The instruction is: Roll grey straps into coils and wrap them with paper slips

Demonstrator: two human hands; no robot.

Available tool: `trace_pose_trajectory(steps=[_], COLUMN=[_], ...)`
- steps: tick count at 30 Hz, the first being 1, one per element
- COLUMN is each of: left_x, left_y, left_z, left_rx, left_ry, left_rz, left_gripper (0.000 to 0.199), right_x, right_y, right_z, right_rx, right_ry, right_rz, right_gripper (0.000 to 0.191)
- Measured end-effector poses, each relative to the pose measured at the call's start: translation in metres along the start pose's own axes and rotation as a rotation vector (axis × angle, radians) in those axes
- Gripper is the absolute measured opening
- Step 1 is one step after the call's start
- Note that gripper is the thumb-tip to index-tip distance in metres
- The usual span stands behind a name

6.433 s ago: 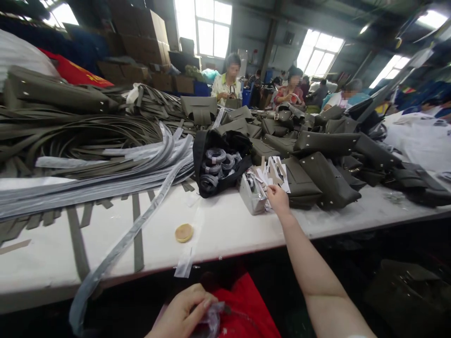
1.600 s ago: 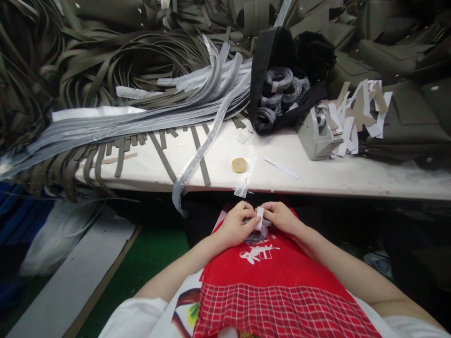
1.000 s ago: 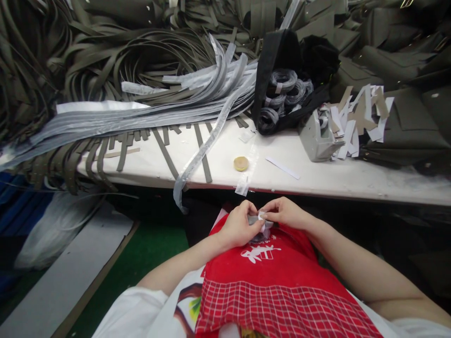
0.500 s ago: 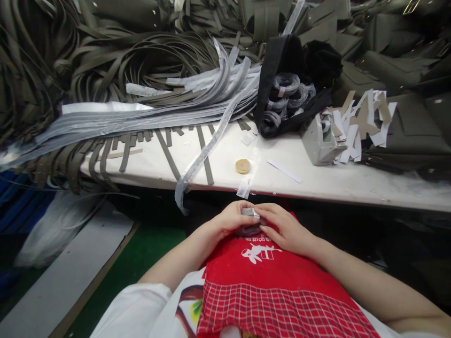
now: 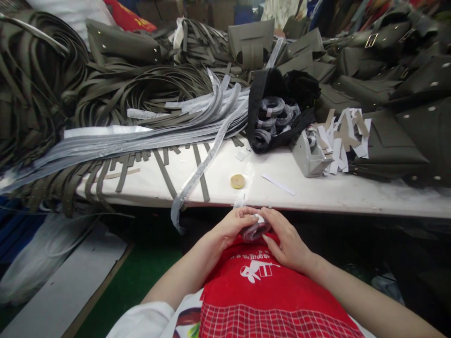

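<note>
A small rolled strap in clear plastic wrapping sits between my hands, just above my lap. My left hand grips the roll from the left, its thumb across the top by a white paper band. On the other side, my right hand curves around the roll, fingertips at the paper band and thumb near its lower right. Under both hands is a red apron with a white print. A yellow round tape roll lies on the white table ahead.
Plastic-wrapped straps spread across the table's left side. A black bag holds several coiled straps. To its right stand a grey tape dispenser and paper strips. Dark olive bags pile up at the right. One strap overhangs the front edge.
The view has tilted up, showing more of the background. The roll has turned in my hands and shows more of its coiled side; my right thumb has moved slightly away from it.
</note>
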State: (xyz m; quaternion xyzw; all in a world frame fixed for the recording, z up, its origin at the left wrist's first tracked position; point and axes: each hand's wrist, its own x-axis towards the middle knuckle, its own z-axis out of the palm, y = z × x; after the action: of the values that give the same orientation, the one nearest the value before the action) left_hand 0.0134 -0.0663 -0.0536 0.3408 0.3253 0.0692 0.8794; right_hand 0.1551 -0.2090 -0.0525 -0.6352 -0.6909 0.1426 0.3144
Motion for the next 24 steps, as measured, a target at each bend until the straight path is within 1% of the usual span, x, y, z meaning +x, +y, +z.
trace_pose_trajectory(steps=[2, 3, 5, 6, 7, 8, 10, 11, 12, 13, 14, 16, 18, 21, 24], left_x=[0.002, 0.002, 0.002, 0.001, 0.001, 0.001, 0.001, 0.001, 0.0, 0.0, 0.0, -0.002, -0.003, -0.003, -0.003], left_y=[-0.001, -0.001, -0.001, -0.001, 0.0, 0.0, 0.002, 0.003, 0.004, 0.004, 0.004, 0.002, -0.001, -0.004, -0.005], left_z=[0.002, 0.003, 0.005, 0.006, 0.006, 0.005, 0.005, 0.006, 0.007, 0.009, 0.011, 0.016, 0.02, 0.023, 0.021], left_rx=[0.014, 0.018, 0.02, 0.026, 0.036, 0.052, 0.094, 0.118, 0.141, 0.163, 0.182, 0.2, 0.194, 0.184, 0.184], left_ry=[0.018, 0.021, 0.009, -0.001, -0.008, -0.012, -0.008, -0.006, -0.008, -0.013, -0.021, -0.042, -0.059, -0.061, -0.054], left_rz=[0.012, 0.021, 0.049, 0.065, 0.085, 0.109, 0.162, 0.187, 0.207, 0.223, 0.234, 0.242, 0.232, 0.223, 0.238], left_gripper=[0.047, 0.047, 0.048, 0.049, 0.049, 0.049, 0.048, 0.048, 0.047, 0.046, 0.046, 0.045, 0.045, 0.045, 0.044], right_x=[-0.003, -0.003, 0.002, 0.007, 0.013, 0.02, 0.034, 0.04, 0.046, 0.052, 0.057, 0.067, 0.073, 0.071, 0.051], right_y=[0.0, 0.002, 0.017, 0.03, 0.047, 0.066, 0.109, 0.13, 0.149, 0.166, 0.18, 0.197, 0.202, 0.195, 0.185], right_z=[0.0, -0.002, -0.017, -0.029, -0.045, -0.064, -0.105, -0.124, -0.14, -0.152, -0.159, -0.163, -0.157, -0.146, -0.14], right_rx=[0.001, -0.004, -0.033, -0.061, -0.097, -0.133, -0.184, -0.177, -0.165, -0.139, -0.104, -0.016, 0.077, 0.168, 0.189], right_ry=[0.025, 0.021, 0.025, 0.079, 0.183, 0.328, 0.642, 0.717, 0.736, 0.725, 0.692, 0.626, 0.591, 0.62, 0.691], right_rz=[0.035, 0.026, -0.015, -0.008, 0.037, 0.129, 0.375, 0.495, 0.558, 0.606, 0.631, 0.652, 0.657, 0.634, 0.634], right_gripper=[0.072, 0.071, 0.065, 0.061, 0.055, 0.05, 0.04, 0.036, 0.033, 0.03, 0.028, 0.029, 0.032, 0.036, 0.037])
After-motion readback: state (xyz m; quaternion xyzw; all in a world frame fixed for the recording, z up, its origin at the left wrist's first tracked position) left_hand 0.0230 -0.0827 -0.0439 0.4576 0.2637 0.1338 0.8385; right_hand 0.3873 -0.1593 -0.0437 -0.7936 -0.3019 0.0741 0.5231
